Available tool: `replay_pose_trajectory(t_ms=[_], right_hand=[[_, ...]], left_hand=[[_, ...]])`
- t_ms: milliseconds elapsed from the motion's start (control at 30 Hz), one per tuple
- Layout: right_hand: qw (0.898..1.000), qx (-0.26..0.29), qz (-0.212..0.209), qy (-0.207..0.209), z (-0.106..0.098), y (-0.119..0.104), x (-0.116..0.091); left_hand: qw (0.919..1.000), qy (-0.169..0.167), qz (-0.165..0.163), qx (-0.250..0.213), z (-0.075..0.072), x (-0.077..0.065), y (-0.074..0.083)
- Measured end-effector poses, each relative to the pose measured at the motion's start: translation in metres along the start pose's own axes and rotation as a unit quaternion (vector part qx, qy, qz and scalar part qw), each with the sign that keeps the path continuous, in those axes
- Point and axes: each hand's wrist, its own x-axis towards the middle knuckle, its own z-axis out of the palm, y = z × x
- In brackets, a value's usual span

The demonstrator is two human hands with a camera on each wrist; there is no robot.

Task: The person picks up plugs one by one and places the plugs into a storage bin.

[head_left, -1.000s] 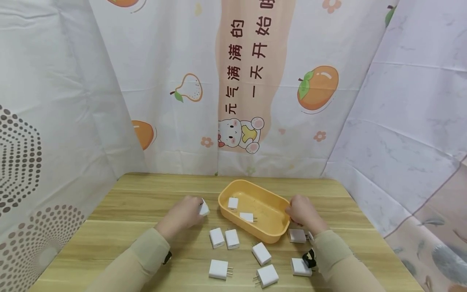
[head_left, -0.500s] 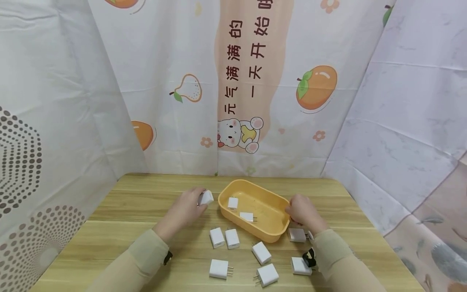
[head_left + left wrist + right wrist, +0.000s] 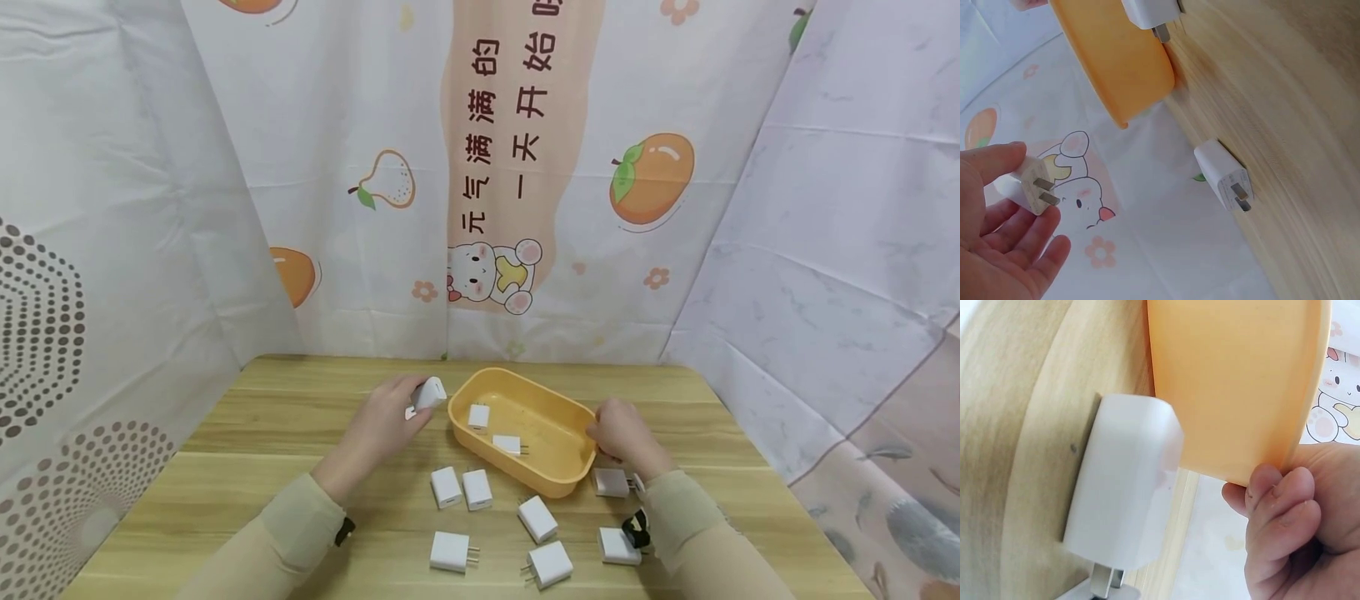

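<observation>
Got an orange tub (image 3: 551, 417) on the bench (image 3: 375, 575) with two white chargers (image 3: 478, 418) inside, toward the left and front. Pinching another charger (image 3: 431, 393) in the fingers of the left hand (image 3: 381, 421), raised just outside the left rim. Gripping the right end with curled fingers of the right hand (image 3: 624, 435). Also seeing loose chargers (image 3: 450, 552) scattered in front, one partly blocked by black wrist gear (image 3: 636, 530).

The right wrist camera (image 3: 636, 530) partly hides one wall charger (image 3: 615, 547); the left wrist view's top edge crops the orange tub (image 3: 1116, 56)
</observation>
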Motion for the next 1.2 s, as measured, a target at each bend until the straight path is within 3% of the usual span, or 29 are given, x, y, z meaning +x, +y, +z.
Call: replay_pose_trajectory(t_ms=[233,800,1200], right_hand=[[1.0,-0.001,-0.003,-0.004,0.0,0.002,0.0],[1.0,-0.009,-0.007,0.007,0.001,0.001,0.0],[1.0,-0.003,0.003,0.002,0.0,0.0,0.002]], left_hand=[[0.9991,0.028,0.033,-0.002,0.0,-0.001,0.0],[0.9992,0.002,0.039,-0.012,0.01,0.003,0.002],[0.9989,-0.011,0.045,-0.009,0.031,0.012,0.01]])
